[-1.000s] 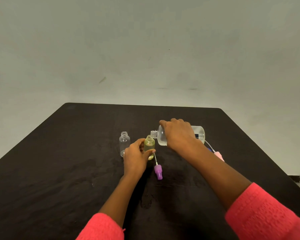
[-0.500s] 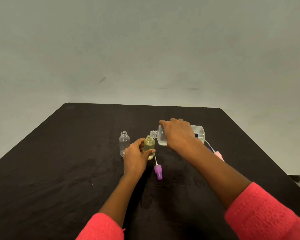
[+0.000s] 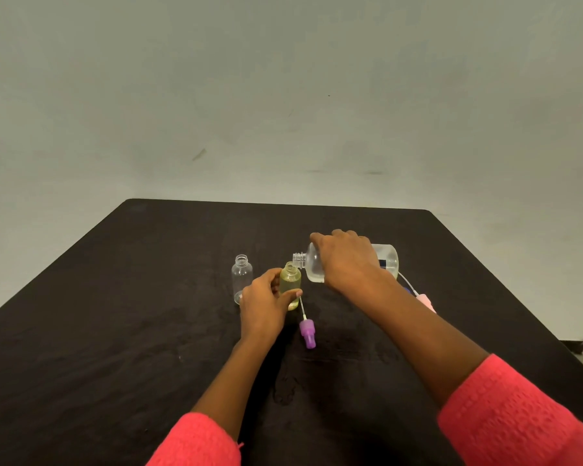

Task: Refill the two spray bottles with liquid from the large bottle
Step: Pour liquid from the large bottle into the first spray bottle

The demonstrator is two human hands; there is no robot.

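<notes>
Black table (image 3: pixel 115 331), grey wall (image 3: pixel 283 95): pour pose, we see nothing moved vs 0.5 s ago.
Large bottle (image 3: pixel 386 258) is tipped near-horizontal in our right hand (image 3: pixel 345 260), fingers wrapped over its shoulder. Its open neck is just above the mouth of the yellowish spray bottle (image 3: pixel 290 280), clear liquid pooled along the low side. Our left hand (image 3: pixel 263 304) grips that bottle upright on the table, thumb across the front; looks nearly full. Empty spray bottle (image 3: pixel 241 279), clear, uncapped, stands just left of the left hand. Purple spray head (image 3: pixel 307 332) with dip tube lies just in front; pink spray head (image 3: pixel 424 301) peeks out beside the right forearm.
</notes>
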